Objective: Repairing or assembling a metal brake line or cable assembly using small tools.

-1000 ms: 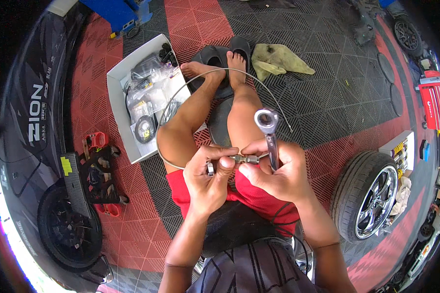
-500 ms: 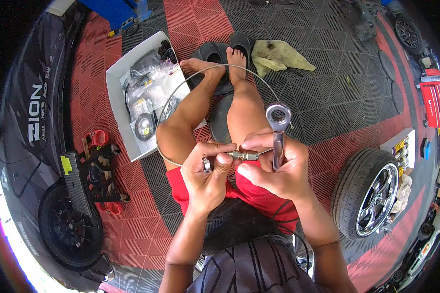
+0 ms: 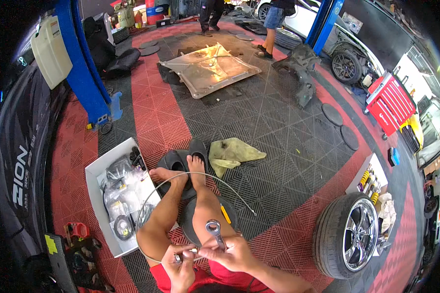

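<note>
My left hand (image 3: 180, 267) is closed, pinching a small metal hose fitting (image 3: 193, 250) above my lap. A short shiny metal piece (image 3: 178, 258) shows at its fingers; I cannot tell what it belongs to. My right hand (image 3: 233, 255) grips a chrome ring spanner (image 3: 213, 226), its ring end pointing up and away. The right thumb and fingertips reach the fitting from the right. A thin braided steel hose (image 3: 146, 202) loops from near my left knee over my shins, its free end out to the right.
An open white box (image 3: 97, 195) of bagged parts sits left of my legs. A chrome wheel (image 3: 344, 237) stands at right, a yellowish cloth (image 3: 234, 154) beyond my feet. Farther off are a metal panel (image 3: 212, 71), a red tool cabinet (image 3: 390, 103), blue lift posts (image 3: 80, 63) and two people.
The view has tilted up, showing the far floor and people, and my hands now appear lower. Both hands still hold the fitting and spanner; the hose's free end is now visible at right.
</note>
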The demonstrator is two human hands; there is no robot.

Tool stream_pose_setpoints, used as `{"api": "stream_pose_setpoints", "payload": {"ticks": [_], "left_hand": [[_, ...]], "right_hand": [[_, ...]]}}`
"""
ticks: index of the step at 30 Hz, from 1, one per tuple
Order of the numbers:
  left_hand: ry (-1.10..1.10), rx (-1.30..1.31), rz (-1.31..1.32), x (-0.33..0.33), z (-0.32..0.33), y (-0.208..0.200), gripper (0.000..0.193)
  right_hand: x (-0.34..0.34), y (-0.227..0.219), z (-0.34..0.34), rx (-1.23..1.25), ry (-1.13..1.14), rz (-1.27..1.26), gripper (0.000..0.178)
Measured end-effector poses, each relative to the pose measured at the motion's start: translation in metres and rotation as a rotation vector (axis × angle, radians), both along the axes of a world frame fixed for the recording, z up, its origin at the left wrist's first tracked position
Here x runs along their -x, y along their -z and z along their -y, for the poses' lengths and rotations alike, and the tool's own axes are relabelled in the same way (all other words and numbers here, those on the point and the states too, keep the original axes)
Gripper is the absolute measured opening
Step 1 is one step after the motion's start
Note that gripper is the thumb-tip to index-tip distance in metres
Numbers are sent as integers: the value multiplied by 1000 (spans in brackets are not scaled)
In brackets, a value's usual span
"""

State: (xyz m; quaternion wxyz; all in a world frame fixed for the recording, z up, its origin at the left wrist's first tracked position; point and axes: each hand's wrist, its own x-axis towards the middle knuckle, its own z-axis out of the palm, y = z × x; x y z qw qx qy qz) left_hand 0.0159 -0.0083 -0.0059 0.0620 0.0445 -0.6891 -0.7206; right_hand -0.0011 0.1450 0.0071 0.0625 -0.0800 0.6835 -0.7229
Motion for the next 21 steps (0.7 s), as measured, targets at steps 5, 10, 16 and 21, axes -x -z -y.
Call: {"api": "stream_pose_setpoints", "payload": {"ticks": [5,10,16,21], "left_hand": [[-112,-100,72,19,17,9,7],[-111,-314,-44,20,63,19,22],[-179,-298,-47,-1,79,12,27],[-141,-371,3,-14,78,20,25]], "right_hand": [[7,-1,-36,-177,350,64,17],[20,21,-89,-36,490,209,19],[1,39,-75,-51,482,275,28],[0,41,-75,-77,464,306,29]]}}
